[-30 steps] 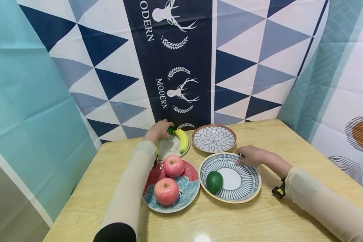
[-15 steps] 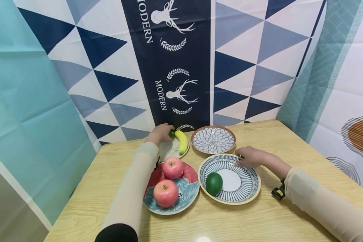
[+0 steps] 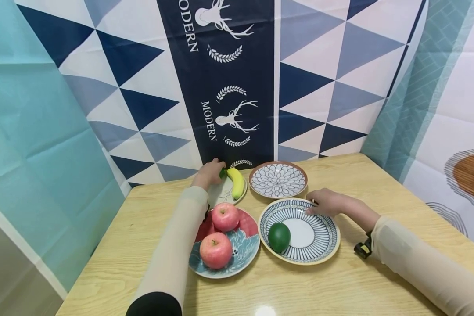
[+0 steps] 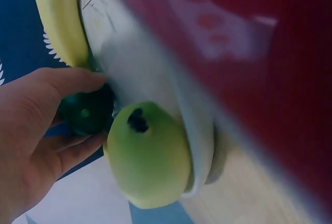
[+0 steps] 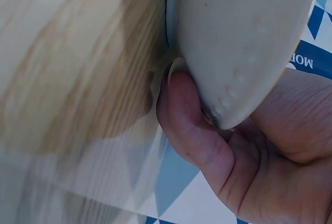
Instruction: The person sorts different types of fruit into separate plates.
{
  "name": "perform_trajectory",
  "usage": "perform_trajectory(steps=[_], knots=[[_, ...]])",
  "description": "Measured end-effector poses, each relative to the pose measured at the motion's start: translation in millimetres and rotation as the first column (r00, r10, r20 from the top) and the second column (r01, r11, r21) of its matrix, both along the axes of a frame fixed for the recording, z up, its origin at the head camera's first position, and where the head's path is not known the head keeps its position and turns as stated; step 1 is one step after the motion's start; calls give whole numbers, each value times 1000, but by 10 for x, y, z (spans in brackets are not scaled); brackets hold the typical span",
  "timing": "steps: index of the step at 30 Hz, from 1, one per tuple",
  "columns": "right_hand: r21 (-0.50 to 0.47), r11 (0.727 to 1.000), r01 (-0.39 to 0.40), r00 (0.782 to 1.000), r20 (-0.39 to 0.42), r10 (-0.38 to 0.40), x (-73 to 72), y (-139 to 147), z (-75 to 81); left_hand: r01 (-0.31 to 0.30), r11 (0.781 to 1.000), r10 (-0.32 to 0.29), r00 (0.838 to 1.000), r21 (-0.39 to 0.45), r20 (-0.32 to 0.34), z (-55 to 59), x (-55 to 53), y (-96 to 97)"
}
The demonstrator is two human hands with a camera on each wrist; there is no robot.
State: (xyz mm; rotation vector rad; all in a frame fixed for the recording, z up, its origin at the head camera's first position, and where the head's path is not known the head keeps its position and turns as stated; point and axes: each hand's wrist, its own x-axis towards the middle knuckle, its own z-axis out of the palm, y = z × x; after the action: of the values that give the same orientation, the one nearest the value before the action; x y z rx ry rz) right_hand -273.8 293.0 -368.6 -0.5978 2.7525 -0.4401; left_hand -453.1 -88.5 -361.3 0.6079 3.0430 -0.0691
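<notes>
At the back, my left hand (image 3: 210, 172) pinches a dark green avocado (image 4: 88, 111) between thumb and fingers, over a small pale plate (image 3: 226, 193). A banana (image 3: 236, 183) lies on that plate, its stem close to my thumb. Beside the avocado, in the left wrist view, is a yellow-green fruit with a dark end (image 4: 150, 156). My right hand (image 3: 327, 202) grips the rim of a blue-striped plate (image 3: 320, 245), with curled fingers underneath in the right wrist view. Another dark green avocado (image 3: 279, 237) lies in the striped plate, left of its centre.
Two red apples (image 3: 216, 250) sit on a red and blue plate (image 3: 245, 259) under my left forearm. A brown-rimmed plate with a petal pattern (image 3: 278, 180) stands behind the striped one. A patterned cloth (image 3: 237, 87) rises at the back edge of the wooden table (image 3: 300, 289).
The left hand stays at the pale plate with the avocado, shifting only slightly to the right. My right hand keeps its place on the striped plate's rim. The head view wobbles a little.
</notes>
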Motion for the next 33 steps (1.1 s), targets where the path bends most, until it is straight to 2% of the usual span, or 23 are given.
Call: perform_trajectory(steps=[3,7,13,23,29,33], knots=[[-4,1000,-3,1000,0,3,-2,-9,0,-3,1000,3,999,8,-42,-59,-34,3],[-7,1000,-4,1000,1,4,0,-8,10,-14,1000,15,997,6,-76,-76,-55,13],[-10,1000,0,1000,3,0,-6,-4,-4,-22,1000,23,997,14,-70,-47,-31,14],[-8,1000,1,1000,14,-1,-1,-18,-21,4,999,0,997,50,-80,24,63,-22],[-2,1000,3,1000,9,-3,6,-24,-14,55,998,-54,992,7,-114,146,99,-18],[-1,1000,11,1000,8,-11,11,-24,-4,77,997,-73,992,33,-106,280,167,26]])
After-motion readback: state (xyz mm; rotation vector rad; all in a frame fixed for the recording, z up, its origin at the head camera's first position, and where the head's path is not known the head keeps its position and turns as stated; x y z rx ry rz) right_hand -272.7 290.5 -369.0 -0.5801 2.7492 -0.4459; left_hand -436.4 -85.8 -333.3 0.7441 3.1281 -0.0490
